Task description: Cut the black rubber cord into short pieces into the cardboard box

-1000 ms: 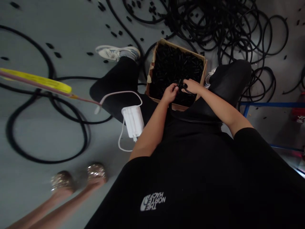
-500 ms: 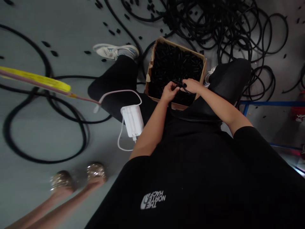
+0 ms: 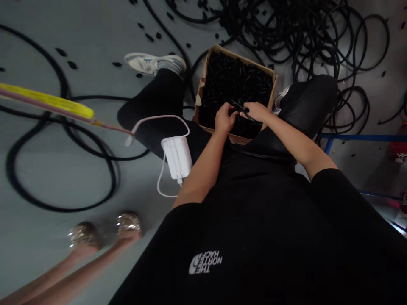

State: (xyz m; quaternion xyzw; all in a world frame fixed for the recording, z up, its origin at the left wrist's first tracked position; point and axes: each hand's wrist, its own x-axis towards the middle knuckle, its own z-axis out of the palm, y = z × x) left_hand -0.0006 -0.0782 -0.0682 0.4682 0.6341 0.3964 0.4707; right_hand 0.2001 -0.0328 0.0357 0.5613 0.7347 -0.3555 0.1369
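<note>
My right hand point(image 3: 255, 112) is closed round the dark handles of scissors point(image 3: 244, 109), whose thin blades point left toward my other hand. Facing it, my left hand point(image 3: 225, 116) has its thumb and fingers pinched at a small black piece point(image 3: 234, 111), apparently rubber; its exact shape is hard to make out against the dark background. Both hands are over the near part of an open cardboard box point(image 3: 200, 91). Short black tube-like pieces point(image 3: 235, 78) fill the box, which stands between my legs.
Tangled black hose point(image 3: 305, 34) lies beyond the box, with a loop point(image 3: 12, 169) at left. Small black pieces point(image 3: 72, 65) dot the floor. A white power bank point(image 3: 178, 156) with a cable rests by my left thigh. Another person's glittery shoes point(image 3: 129, 222) stand at lower left; blue frame point(image 3: 365, 137) at right.
The scissors' blades now show more plainly, pointing up and left. My left hand has turned slightly and its fingers are more curled. The whole view has shifted a little.
</note>
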